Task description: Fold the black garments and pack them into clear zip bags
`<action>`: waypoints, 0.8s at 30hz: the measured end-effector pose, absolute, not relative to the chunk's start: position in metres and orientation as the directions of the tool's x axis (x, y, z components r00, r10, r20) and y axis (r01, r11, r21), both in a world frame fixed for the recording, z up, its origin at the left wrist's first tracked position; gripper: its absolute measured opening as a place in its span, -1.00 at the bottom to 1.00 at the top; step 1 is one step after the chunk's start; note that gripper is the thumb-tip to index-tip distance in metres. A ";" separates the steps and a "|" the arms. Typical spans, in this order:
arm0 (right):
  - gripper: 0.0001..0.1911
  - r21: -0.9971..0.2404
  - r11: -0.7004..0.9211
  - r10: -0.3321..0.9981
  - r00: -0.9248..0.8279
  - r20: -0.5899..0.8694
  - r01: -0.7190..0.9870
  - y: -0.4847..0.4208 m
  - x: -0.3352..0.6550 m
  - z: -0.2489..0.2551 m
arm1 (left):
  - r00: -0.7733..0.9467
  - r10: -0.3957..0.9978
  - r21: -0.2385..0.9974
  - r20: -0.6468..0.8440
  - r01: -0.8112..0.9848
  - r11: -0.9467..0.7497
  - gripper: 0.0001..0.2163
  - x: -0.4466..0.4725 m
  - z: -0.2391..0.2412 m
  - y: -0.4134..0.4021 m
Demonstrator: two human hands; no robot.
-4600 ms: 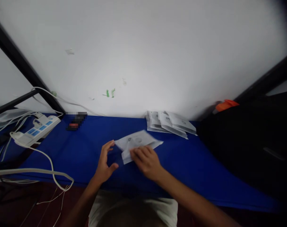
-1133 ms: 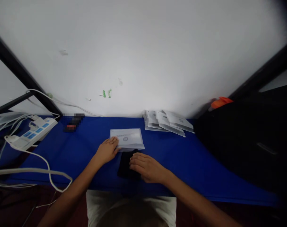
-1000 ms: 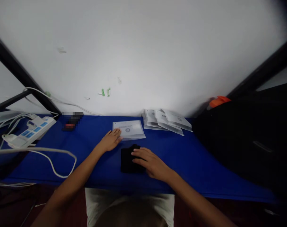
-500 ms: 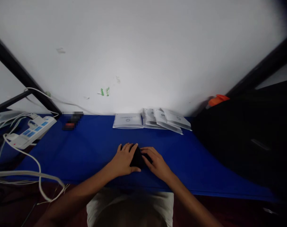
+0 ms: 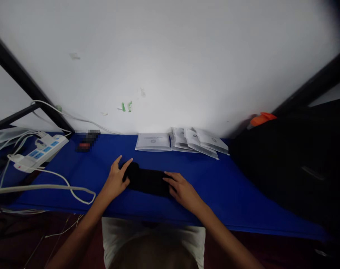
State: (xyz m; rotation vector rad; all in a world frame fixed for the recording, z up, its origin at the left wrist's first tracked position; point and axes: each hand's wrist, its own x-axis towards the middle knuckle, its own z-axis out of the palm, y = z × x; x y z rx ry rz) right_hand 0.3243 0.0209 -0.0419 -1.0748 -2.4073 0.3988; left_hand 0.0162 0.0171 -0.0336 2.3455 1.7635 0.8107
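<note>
While the fingers of the left hand stand spread apart around the bunched left end of a black cloth, the fingers of the right hand lie loosely apart at its right end, the tips touching it. Whether either hand actually pinches the fabric, I cannot tell; black on black hides the grip. The cloth lies between the two hands on the blue table cover, stretched sideways near the edge closest to the person, its left end raised in a lump and the rest flat.

It looks soft and light, likely limp enough to sag if lifted by one end, with little risk of breaking and probably not slippery. The two short ends seem the best places to take hold, the flat middle needing only a smoothing palm.

Farther out, counted: one black cloth; one whitish pouch lying by itself at the wall; just beside it, a fanned pile of pouches, at least three, the overlap hiding the exact number; one power strip at the left with several white cables; one pixelated dark item; one large black object and one orange piece at the right.
</note>
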 end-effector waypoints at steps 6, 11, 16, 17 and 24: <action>-0.52 -0.433 0.625 0.778 -0.560 0.283 0.650 0.031 0.345 -0.048 | 0.105 0.939 0.159 0.327 0.973 -0.165 -0.61 -0.034 -0.037 0.026; -0.53 -0.430 0.633 0.774 -0.534 0.341 0.644 0.035 0.365 -0.038 | -0.077 0.887 0.194 0.455 0.981 -0.014 -0.70 -0.040 -0.018 0.024; -0.50 -0.433 0.640 0.757 -0.615 0.219 0.634 0.032 0.368 -0.022 | 0.196 0.800 0.262 0.567 0.878 -0.401 -0.75 0.008 0.003 0.010; -0.47 -0.429 0.635 0.756 -0.632 0.173 0.642 0.031 0.368 -0.021 | 0.323 0.807 0.256 0.494 0.833 -0.490 -0.75 0.016 0.003 0.008; -0.76 -0.382 0.615 0.780 -0.602 0.172 0.689 0.037 0.368 -0.020 | 0.550 0.813 0.332 0.190 0.744 -0.580 -0.88 0.023 -0.006 0.020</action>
